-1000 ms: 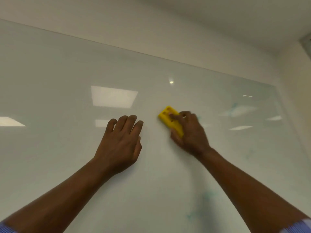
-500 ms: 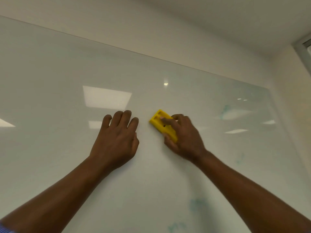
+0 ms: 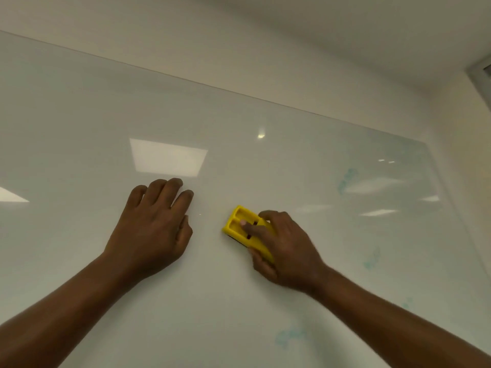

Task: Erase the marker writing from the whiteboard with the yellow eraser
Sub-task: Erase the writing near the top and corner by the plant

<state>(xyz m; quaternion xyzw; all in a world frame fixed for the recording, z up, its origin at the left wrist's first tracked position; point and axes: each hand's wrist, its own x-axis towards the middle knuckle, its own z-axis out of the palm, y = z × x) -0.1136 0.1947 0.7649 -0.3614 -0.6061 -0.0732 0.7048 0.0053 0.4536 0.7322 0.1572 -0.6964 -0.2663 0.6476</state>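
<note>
A glossy whiteboard (image 3: 79,115) fills most of the view. My right hand (image 3: 287,251) grips the yellow eraser (image 3: 237,224) and presses it flat against the board near the middle, index finger lying along its top. My left hand (image 3: 154,229) rests flat on the board a little to the left of the eraser, fingers straight and together. Faint teal marker smudges remain: one at the upper right (image 3: 345,179), one at the right (image 3: 372,258), one low near my right forearm (image 3: 289,337).
The board's top edge runs diagonally under a cream wall (image 3: 265,49). Its right edge meets a side wall, with a grey frame (image 3: 482,75) in the top right corner. Ceiling lights reflect on the board (image 3: 167,158).
My right hand has slid the eraser down and slightly left across the board. The left hand stays flat on the board. The view has shifted, showing more of the lower smudge.
</note>
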